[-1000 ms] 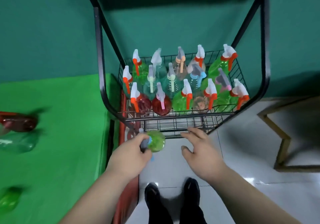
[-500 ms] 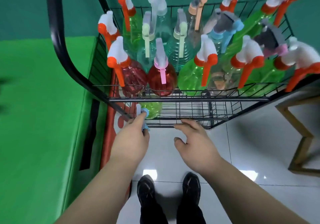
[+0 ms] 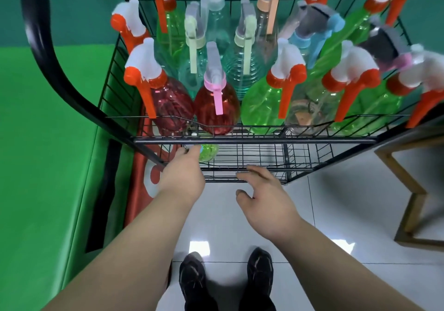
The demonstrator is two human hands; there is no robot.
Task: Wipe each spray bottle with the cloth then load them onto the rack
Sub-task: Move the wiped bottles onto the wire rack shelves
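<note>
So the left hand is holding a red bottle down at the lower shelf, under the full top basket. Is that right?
Not quite. The left hand holds a green bottle, not a red one. The head view shows it down at the lower shelf, under the full top basket.

Lower shelf: the green bottle (image 3: 208, 152) shows only part of its body. Its spray head lies behind the left hand (image 3: 182, 178), which grips it, and the front bar of the rack (image 3: 254, 140) covers its top. Back row: several spray heads are cut off by the top edge. Far right: one orange-and-white spray head (image 3: 422, 80) is blurred and cropped. The wooden frame (image 3: 413, 198) and shoes (image 3: 193, 279) run out of view. The white mark on the red sheet (image 3: 141, 190) is half hidden, unreadable.
</note>
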